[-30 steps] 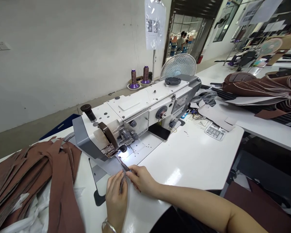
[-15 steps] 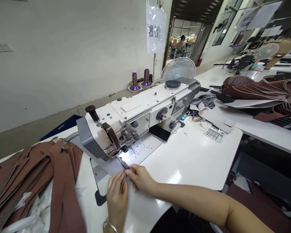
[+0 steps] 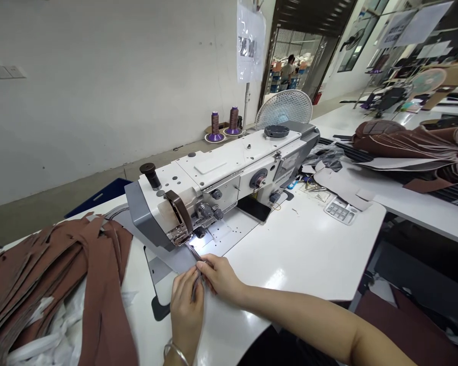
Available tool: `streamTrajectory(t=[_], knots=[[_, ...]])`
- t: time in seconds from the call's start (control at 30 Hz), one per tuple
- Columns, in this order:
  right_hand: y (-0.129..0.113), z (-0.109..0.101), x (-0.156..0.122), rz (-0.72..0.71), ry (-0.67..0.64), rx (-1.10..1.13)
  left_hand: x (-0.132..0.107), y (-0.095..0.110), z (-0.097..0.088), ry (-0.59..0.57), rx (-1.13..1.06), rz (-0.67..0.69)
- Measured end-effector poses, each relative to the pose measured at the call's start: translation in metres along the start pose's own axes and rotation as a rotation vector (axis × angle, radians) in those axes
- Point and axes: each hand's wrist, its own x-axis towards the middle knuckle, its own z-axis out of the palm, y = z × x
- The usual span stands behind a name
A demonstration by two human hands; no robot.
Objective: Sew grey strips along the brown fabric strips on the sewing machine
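Observation:
A narrow dark strip of material (image 3: 194, 252) runs from under the needle area of the white and grey sewing machine (image 3: 221, 175) toward me. My left hand (image 3: 188, 300), with a bangle at the wrist, is closed on the strip's near part. Just right of it, my right hand (image 3: 220, 276) pinches the same strip, fingertips close to the left ones. Both hands rest low over the white table, in front of the lit needle plate. The strip is mostly hidden by my fingers, and its near end cannot be made out.
Brown cut pieces (image 3: 107, 284) are heaped at the left. A phone (image 3: 254, 209) lies under the machine arm, and a calculator-like tray (image 3: 341, 210) sits to the right. Thread cones (image 3: 234, 122) and a fan (image 3: 284, 109) stand behind. More brown panels (image 3: 416, 145) lie at the right.
The view has shifted slightly, so the scene sits a little further right. Both hands keep hold of the strip, with their grip nearly the same.

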Motion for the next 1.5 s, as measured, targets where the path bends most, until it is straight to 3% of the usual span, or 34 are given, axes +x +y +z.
streamTrajectory(t=[0.63, 0.77, 0.9, 1.13, 1.2, 1.33, 1.43, 1.5], knots=[[-0.003, 0.003, 0.000, 0.021, 0.078, -0.036, -0.001, -0.003, 0.001, -0.015, 0.022, -0.001], [0.001, 0.001, 0.011, 0.048, 0.025, -0.031, 0.000, 0.000, 0.000, 0.016, 0.041, 0.009], [0.000, -0.004, 0.021, 0.011, -0.011, -0.088, 0.002, 0.004, -0.002, 0.033, 0.071, 0.019], [-0.005, -0.008, 0.025, -0.119, 0.113, -0.266, 0.002, 0.004, -0.003, 0.023, 0.112, 0.021], [-0.007, -0.008, 0.021, -0.132, 0.083, -0.365, 0.000, 0.004, -0.003, -0.016, 0.171, 0.021], [-0.010, -0.012, 0.016, -0.139, 0.098, -0.880, -0.003, 0.016, -0.006, -0.193, 0.417, 0.032], [-0.008, -0.021, 0.017, -0.109, 0.157, -1.039, 0.001, 0.036, -0.021, -0.502, 0.586, -0.073], [-0.006, -0.026, 0.018, -0.097, 0.178, -1.100, 0.011, 0.048, -0.036, -0.737, 0.570, -0.184]])
